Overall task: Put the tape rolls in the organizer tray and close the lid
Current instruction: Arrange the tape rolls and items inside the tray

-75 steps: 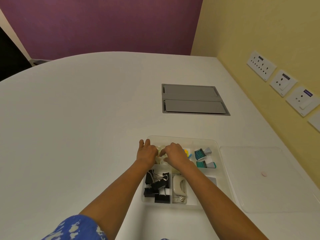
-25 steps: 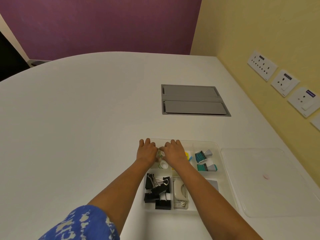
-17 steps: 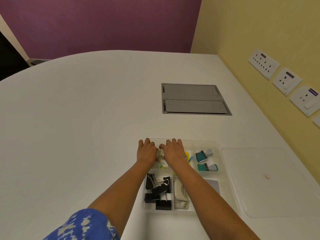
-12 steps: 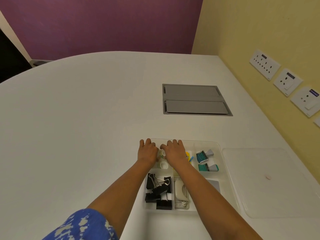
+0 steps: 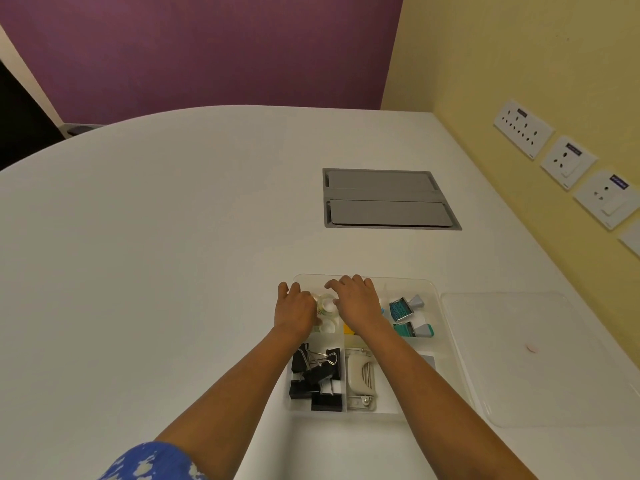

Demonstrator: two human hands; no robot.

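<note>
A clear organizer tray lies open on the white table. Small clear tape rolls sit in its far left compartment: one roll stands between my hands, another lies just nearer me. My left hand curls against the rolls from the left. My right hand presses on them from the right, its thumb on the upright roll and its fingers reaching over the tray's far rim. The hands hide part of the rolls. The clear lid lies flat on the table, right of the tray.
The tray also holds black binder clips, a beige stapler-like tool, two teal stamps and yellow notes. A grey cable hatch is set into the table beyond. The yellow wall with sockets runs along the right.
Both hands have stayed over the far left compartment, shifting the rolls slightly. My right fingers have crept to the far rim. The lid has not moved.
</note>
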